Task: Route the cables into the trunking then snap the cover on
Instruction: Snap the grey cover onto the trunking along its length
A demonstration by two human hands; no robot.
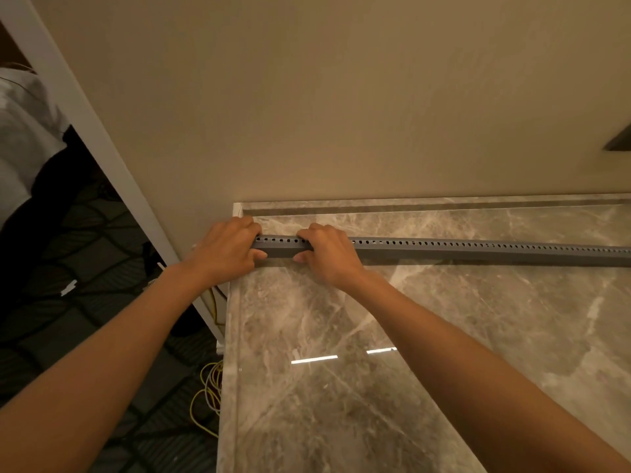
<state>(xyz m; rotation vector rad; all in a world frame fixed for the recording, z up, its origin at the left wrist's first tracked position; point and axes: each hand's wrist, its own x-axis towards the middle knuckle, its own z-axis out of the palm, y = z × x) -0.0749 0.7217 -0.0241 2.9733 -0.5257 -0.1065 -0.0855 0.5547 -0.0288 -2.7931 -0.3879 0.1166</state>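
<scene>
A long grey slotted trunking (478, 250) lies across the marble countertop (375, 353), running from the left edge out past the right side of the view. My left hand (227, 249) grips its left end, fingers over the top and thumb on the front face. My right hand (329, 256) clamps the trunking just to the right in the same way. A short piece of grey trunking (280, 247) shows between the hands. Yellow and grey cables (208, 394) hang in loops off the counter's left edge near the floor. Whether cables lie inside the trunking is hidden.
A beige wall (341, 97) rises behind the counter, with a narrow marble upstand along it. A white door frame (102, 141) slants down the left side. Dark patterned carpet (85, 268) lies below. A dark fixture (619, 139) juts from the wall at right.
</scene>
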